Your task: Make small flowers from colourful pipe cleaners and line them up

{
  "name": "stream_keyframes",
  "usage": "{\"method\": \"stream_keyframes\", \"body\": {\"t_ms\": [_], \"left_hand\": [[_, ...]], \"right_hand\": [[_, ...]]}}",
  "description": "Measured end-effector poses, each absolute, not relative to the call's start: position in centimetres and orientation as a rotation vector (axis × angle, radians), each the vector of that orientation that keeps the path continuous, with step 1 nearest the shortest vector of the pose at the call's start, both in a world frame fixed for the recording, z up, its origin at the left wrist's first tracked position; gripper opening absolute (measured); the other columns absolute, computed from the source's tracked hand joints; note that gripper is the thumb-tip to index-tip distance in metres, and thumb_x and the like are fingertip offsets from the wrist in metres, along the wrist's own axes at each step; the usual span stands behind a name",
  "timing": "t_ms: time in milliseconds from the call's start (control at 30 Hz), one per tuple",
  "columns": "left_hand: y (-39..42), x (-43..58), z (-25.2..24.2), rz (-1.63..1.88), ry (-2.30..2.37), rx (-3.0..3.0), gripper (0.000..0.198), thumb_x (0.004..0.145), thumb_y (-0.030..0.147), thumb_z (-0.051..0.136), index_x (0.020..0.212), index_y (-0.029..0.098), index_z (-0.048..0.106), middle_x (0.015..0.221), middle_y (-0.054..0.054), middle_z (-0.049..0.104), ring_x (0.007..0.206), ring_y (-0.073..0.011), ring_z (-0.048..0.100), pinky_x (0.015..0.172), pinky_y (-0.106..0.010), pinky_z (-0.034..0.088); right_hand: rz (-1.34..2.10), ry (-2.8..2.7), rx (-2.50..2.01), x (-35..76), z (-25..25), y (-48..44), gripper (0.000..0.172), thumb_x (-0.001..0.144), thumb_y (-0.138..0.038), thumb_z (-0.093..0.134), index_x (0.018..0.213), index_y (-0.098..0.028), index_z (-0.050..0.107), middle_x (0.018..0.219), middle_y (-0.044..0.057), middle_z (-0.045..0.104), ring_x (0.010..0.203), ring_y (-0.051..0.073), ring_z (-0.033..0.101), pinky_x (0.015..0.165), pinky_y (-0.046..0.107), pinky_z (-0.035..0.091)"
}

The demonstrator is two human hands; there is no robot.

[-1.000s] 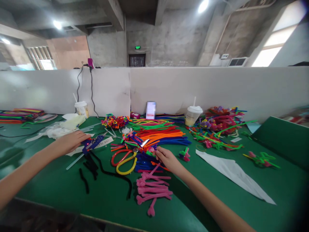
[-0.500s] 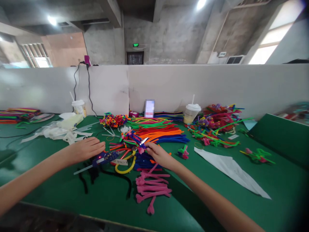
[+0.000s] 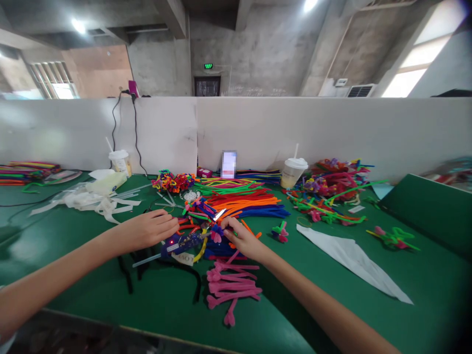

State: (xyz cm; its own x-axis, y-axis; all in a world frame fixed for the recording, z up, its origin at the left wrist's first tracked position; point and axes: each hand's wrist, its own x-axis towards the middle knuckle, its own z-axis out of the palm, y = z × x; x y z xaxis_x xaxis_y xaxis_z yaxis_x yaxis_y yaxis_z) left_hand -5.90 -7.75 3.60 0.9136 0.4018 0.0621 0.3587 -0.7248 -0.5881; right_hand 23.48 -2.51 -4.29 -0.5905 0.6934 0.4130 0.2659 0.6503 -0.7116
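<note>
A dark blue glue gun [image 3: 180, 244] is in my left hand [image 3: 149, 228], its fingers closed over the top. A clear glue stick [image 3: 146, 260] pokes out of its back end, and a small red light shows on its body. My right hand [image 3: 243, 238] pinches a small blue and pink pipe-cleaner flower [image 3: 217, 233], close to the glue gun's nozzle. Yellow-handled scissors [image 3: 201, 248] lie under the gun, partly hidden, with the blades pointing away. Just in front of my right hand are several pink pipe-cleaner pieces with looped ends [image 3: 234, 287].
Rows of coloured pipe cleaners [image 3: 254, 201] lie behind my hands. Lidded cups [image 3: 294, 172] stand at the back left and right, with a phone [image 3: 228, 164] between them. A white paper sheet [image 3: 350, 260] and finished-looking flower pieces [image 3: 393, 238] lie rightward. Black pipe cleaners [image 3: 188, 273] lie in front.
My left hand has moved right with the glue gun, bringing its nozzle up to the flower and over the scissors. The flower has turned slightly in my right hand, which stays nearly in place.
</note>
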Motion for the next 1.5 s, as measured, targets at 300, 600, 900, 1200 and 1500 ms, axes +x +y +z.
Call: {"method": "stream_keyframes", "body": {"t_ms": [300,600,900,1200,1500], "left_hand": [[-7.7,-5.0,3.6,0.017,-0.497,-2.463,0.03,0.084,0.005,0.039,0.108,0.015,0.054,0.107,-0.009,0.06,0.098,-0.0165,0.053,0.091,-0.033,0.038],[-7.8,-4.8,3.6,0.027,-0.47,-2.457,0.028,0.084,0.006,0.039,0.105,0.014,0.055,0.103,-0.009,0.06,0.094,-0.0171,0.054,0.089,-0.034,0.039],[-7.8,-4.4,3.7,0.048,-0.484,-2.468,0.028,0.085,0.005,0.036,0.103,0.013,0.056,0.101,-0.009,0.061,0.092,-0.0171,0.054,0.087,-0.034,0.04],[-7.8,-4.3,3.8,0.042,-0.452,-2.451,0.026,0.085,0.006,0.038,0.102,0.012,0.056,0.1,-0.009,0.061,0.09,-0.0174,0.054,0.086,-0.034,0.039],[-7.8,-4.2,3.7,0.062,-0.466,-2.461,0.027,0.085,0.005,0.037,0.103,0.013,0.056,0.1,-0.009,0.061,0.091,-0.0175,0.054,0.086,-0.034,0.039]], "right_hand": [[0.732,-2.18,-0.755,23.6,-4.1,-2.6,0.016,0.086,-0.033,0.037,0.082,-0.021,0.045,0.081,0.004,0.049,0.078,0.017,0.044,0.074,0.032,0.037],[0.753,-2.166,-0.754,23.6,-3.9,-2.8,0.014,0.086,-0.032,0.038,0.082,-0.021,0.046,0.081,0.003,0.049,0.079,0.017,0.044,0.074,0.031,0.037],[0.773,-2.176,-0.731,23.6,-3.9,-2.9,0.014,0.087,-0.031,0.037,0.082,-0.021,0.045,0.08,0.003,0.048,0.078,0.016,0.043,0.074,0.03,0.037],[0.803,-2.166,-0.73,23.5,-3.8,-3.0,0.014,0.087,-0.031,0.037,0.082,-0.02,0.045,0.082,0.003,0.048,0.08,0.016,0.044,0.074,0.03,0.037],[0.827,-2.153,-0.719,23.5,-4.0,-3.0,0.013,0.086,-0.031,0.038,0.082,-0.02,0.044,0.081,0.002,0.047,0.078,0.016,0.044,0.073,0.03,0.037]]}}
